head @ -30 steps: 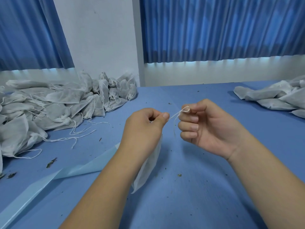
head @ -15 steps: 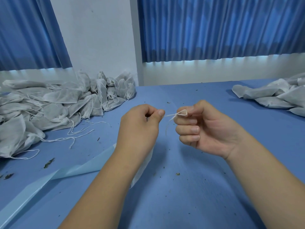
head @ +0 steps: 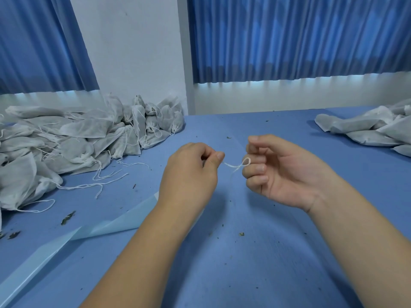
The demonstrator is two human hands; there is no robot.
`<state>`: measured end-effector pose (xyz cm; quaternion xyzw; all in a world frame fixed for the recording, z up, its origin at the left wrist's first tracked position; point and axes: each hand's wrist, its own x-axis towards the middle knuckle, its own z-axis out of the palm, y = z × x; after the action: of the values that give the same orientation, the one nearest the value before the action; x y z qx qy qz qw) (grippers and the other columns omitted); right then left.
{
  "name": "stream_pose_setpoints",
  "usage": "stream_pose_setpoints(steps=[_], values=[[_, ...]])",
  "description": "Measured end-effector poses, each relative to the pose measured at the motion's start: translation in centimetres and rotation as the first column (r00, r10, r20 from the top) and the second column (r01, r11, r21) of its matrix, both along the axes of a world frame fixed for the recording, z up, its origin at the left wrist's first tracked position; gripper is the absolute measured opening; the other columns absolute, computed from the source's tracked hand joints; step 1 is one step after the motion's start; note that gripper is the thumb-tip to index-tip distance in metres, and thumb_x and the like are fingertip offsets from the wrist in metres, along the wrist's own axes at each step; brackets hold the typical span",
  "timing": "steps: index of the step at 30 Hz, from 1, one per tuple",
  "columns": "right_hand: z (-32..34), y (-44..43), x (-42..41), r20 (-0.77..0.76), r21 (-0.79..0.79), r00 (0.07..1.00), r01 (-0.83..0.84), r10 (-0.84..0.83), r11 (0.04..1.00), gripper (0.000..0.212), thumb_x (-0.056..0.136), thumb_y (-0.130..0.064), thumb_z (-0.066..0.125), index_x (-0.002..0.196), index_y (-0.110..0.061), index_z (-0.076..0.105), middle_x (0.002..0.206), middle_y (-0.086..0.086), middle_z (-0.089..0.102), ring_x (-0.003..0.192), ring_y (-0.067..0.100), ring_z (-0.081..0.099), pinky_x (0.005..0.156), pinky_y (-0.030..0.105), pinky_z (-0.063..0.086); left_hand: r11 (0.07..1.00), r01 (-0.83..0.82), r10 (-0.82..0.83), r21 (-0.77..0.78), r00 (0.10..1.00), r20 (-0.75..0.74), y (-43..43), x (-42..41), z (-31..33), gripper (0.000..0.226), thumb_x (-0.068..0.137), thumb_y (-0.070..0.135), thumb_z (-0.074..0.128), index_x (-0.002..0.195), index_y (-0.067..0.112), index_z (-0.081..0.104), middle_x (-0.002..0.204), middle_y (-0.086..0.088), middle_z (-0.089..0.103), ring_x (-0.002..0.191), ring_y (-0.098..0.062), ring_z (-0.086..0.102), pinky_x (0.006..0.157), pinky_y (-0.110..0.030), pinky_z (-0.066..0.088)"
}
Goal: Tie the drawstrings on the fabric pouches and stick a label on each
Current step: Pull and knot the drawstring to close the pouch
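My left hand (head: 191, 174) pinches a thin white drawstring (head: 235, 165) between thumb and forefinger above the blue table (head: 244, 258). The string runs right and ends in a small loop at the curled fingertips of my right hand (head: 287, 172), whose palm faces left. The loop sits on a fingertip; the thumb is raised above it. The pouch that the string belongs to is almost wholly hidden behind my left hand and forearm.
A big heap of grey-white drawstring pouches (head: 77, 138) fills the left of the table, with loose strings trailing out. A smaller heap (head: 367, 127) lies at the far right. A pale blue sheet (head: 100, 227) lies curled at the near left. Dry leaf crumbs are scattered about.
The hands have drawn a little apart, and the string between them now shows a small loop. My right thumb has lifted off the string. The hanging pouch has slipped out of sight behind my left arm.
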<state>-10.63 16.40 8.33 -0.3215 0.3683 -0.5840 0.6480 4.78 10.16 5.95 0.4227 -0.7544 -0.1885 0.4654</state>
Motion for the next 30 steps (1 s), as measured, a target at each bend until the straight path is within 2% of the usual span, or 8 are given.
stream_pose_setpoints(steps=[3, 7, 10, 12, 17, 19, 23, 30], values=[[-0.2, -0.1, 0.2, -0.081, 0.009, 0.994, 0.077, -0.076, 0.997, 0.024, 0.063, -0.021, 0.073, 0.065, -0.018, 0.050, 0.060, -0.004, 0.037, 0.047, 0.009, 0.040, 0.040, 0.018, 0.033, 0.999, 0.015, -0.014, 0.030, 1.000, -0.027, 0.2, 0.0, 0.1, 0.022, 0.092, 0.031, 0.063, 0.072, 0.021, 0.063, 0.066, 0.012, 0.055, 0.061, 0.002, 0.048, 0.057, -0.011, 0.034], [-0.7, -0.5, -0.3, -0.197, 0.026, 0.946, 0.268, -0.258, 0.963, 0.021, 0.083, -0.016, 0.067, 0.067, -0.016, 0.053, 0.058, -0.001, 0.045, 0.047, 0.012, 0.047, 0.041, 0.019, 0.039, 0.995, 0.057, -0.051, 0.085, 0.996, -0.071, 0.2, 0.2, 0.2, 0.024, 0.093, 0.031, 0.062, 0.071, 0.021, 0.061, 0.055, 0.025, 0.053, 0.055, 0.006, 0.046, 0.052, -0.010, 0.033], [-1.0, -0.5, -0.4, -0.412, -0.028, 0.849, 0.350, -0.330, 0.936, 0.014, 0.087, -0.017, 0.065, 0.074, -0.014, 0.060, 0.067, 0.001, 0.053, 0.052, 0.014, 0.055, 0.048, 0.023, 0.043, 0.988, 0.086, -0.071, 0.127, 0.991, -0.118, 0.2, 0.2, 0.3, 0.022, 0.094, 0.031, 0.062, 0.074, 0.022, 0.063, 0.055, 0.028, 0.053, 0.053, 0.006, 0.047, 0.050, -0.009, 0.033], [-1.3, -0.5, -0.3, -0.528, -0.078, 0.786, 0.331, -0.321, 0.940, 0.007, 0.087, -0.019, 0.066, 0.085, -0.012, 0.067, 0.079, 0.002, 0.062, 0.060, 0.016, 0.063, 0.054, 0.025, 0.047, 0.983, 0.103, -0.083, 0.149, 0.987, -0.135, 0.1, 0.2, 0.4, 0.022, 0.094, 0.031, 0.062, 0.074, 0.022, 0.064, 0.054, 0.028, 0.053, 0.051, 0.005, 0.046, 0.049, -0.009, 0.033], [-1.7, -0.3, 0.6, -0.641, -0.117, 0.760, 0.038, -0.105, 0.992, 0.024, 0.087, -0.026, 0.068, 0.111, -0.028, 0.068, 0.106, -0.013, 0.071, 0.090, 0.011, 0.072, 0.070, 0.025, 0.054, 0.975, 0.150, -0.124, 0.163, 0.979, -0.161, 0.0, 0.4, 0.6, 0.022, 0.095, 0.029, 0.061, 0.074, 0.023, 0.065, 0.052, 0.028, 0.054, 0.048, 0.004, 0.046, 0.047, -0.010, 0.033], [-1.9, -0.4, 0.8, -0.658, -0.141, 0.747, -0.005, -0.090, 0.990, 0.021, 0.087, -0.022, 0.069, 0.108, -0.022, 0.070, 0.101, -0.007, 0.074, 0.083, 0.012, 0.072, 0.068, 0.023, 0.054, 0.974, 0.152, -0.123, 0.167, 0.978, -0.170, 0.0, 0.5, 0.6, 0.022, 0.095, 0.029, 0.061, 0.074, 0.023, 0.065, 0.053, 0.028, 0.055, 0.049, 0.004, 0.046, 0.048, -0.010, 0.033], [-2.0, -0.6, 0.7, -0.627, -0.193, 0.754, 0.094, -0.197, 0.977, 0.007, 0.083, -0.015, 0.073, 0.087, -0.010, 0.074, 0.070, -0.001, 0.070, 0.061, 0.012, 0.064, 0.059, 0.020, 0.051, 0.977, 0.141, -0.112, 0.161, 0.977, -0.179, -0.2, 0.6, 0.7, 0.021, 0.095, 0.029, 0.061, 0.077, 0.018, 0.066, 0.051, 0.026, 0.054, 0.045, 0.002, 0.045, 0.046, -0.010, 0.033], [-1.8, -0.6, 0.1, -0.535, -0.197, 0.796, 0.210, -0.285, 0.958, 0.010, 0.081, -0.022, 0.074, 0.080, -0.013, 0.072, 0.070, -0.002, 0.069, 0.058, 0.011, 0.061, 0.053, 0.020, 0.048, 0.981, 0.122, -0.099, 0.149, 0.983, -0.157, -0.3, 0.7, 0.8, 0.022, 0.095, 0.029, 0.061, 0.077, 0.017, 0.066, 0.055, 0.028, 0.055, 0.048, 0.004, 0.047, 0.048, -0.009, 0.034]])
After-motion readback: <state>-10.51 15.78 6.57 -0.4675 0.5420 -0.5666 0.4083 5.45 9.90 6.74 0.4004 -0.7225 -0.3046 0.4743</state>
